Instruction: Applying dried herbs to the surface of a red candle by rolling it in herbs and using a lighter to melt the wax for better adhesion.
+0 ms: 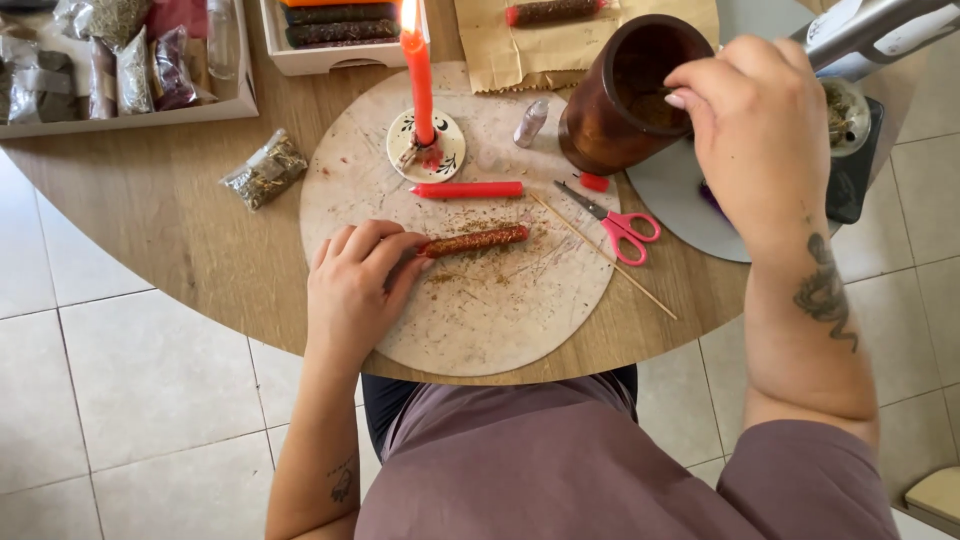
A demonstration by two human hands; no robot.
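On the round marble board (pixel 480 320), a short red candle coated in herb crumbs (pixel 474 241) was laid flat, and its left end was pinched by the fingers (pixel 395 262) of the left hand (pixel 352 290), which rested on the board. Loose crumbs were scattered around it. Just beyond it, a bare red candle (pixel 467 189) was laid parallel, and farther back a tall lit candle (pixel 418 75) was stood upright in a small painted holder (pixel 446 150). To the right, pink-handled scissors (pixel 615 222) and a thin wooden stick (pixel 600 255) were laid across the board's edge. The right hand (pixel 755 130) was held over the mouth of a tilted brown wooden cup (pixel 610 110), its fingers (pixel 690 85) curled narrowly at the rim; whether anything was pinched between them could not be told. A small packet of dried herbs (pixel 264 170) was left on the wooden worktop (pixel 150 210), well to the left of the board.
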